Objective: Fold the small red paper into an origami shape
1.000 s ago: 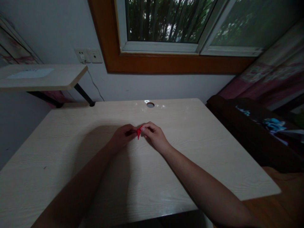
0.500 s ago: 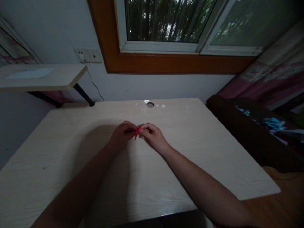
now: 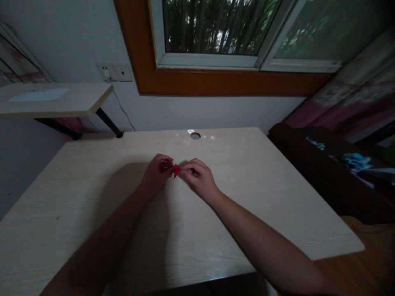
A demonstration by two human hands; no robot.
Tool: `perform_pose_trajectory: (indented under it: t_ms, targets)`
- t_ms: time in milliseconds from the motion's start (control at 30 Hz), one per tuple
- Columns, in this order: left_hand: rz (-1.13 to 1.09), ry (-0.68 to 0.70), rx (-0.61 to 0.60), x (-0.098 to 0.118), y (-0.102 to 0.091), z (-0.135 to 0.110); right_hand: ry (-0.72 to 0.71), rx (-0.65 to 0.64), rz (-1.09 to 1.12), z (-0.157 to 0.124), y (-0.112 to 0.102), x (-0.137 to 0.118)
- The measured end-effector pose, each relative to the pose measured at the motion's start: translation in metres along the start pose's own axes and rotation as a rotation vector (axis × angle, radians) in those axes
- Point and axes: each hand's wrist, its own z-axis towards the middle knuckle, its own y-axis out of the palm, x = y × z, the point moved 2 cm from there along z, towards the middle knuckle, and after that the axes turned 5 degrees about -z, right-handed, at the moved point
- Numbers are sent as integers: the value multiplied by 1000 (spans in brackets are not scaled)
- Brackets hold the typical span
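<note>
A small, pointed piece of folded red paper [image 3: 176,170] is held between my hands over the middle of the desk. My right hand [image 3: 199,174] pinches its right end between thumb and index finger. At the left side, my left hand [image 3: 157,172] has its thumb against the paper, its index finger raised a little and other fingers curled behind. One red tip points down below the fingers. Parts of the paper are covered by the fingertips.
The pale wood-grain desk [image 3: 247,197] has a round cable hole [image 3: 195,136] near its back edge. A raised shelf [image 3: 92,100] on black legs stands at the back left, with a pale sheet [image 3: 40,95] on it. Dark furniture [image 3: 324,160] is at the right.
My left index finger has lifted and the left hand has shifted slightly left and up. The red paper has turned and shows a different outline. My right hand keeps its pinch.
</note>
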Motion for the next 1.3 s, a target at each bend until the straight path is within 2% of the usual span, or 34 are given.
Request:
perform_pose_trajectory:
  t_ms: [133,267,433,633,833,1067,1300]
  targets:
    - [-53,-88,-2,3,2,-3,-30,19,-28,0,-2,-4]
    - [-62,-68,-14,10,4,-6,-15,27,-16,0,-2,-3]
    - [-67,-5,-94,10,6,-8,50,77,35,2,-1,3]
    - [105,-4,-161,8,6,-9,114,58,136,2,1,9]
    - [271,135,-219,15,7,-9,194,51,228,1,3,13]
    - [382,193,-170,23,8,-9,246,29,316,0,6,14]
    - [476,296,-169,19,6,-8,263,12,393,1,8,18]
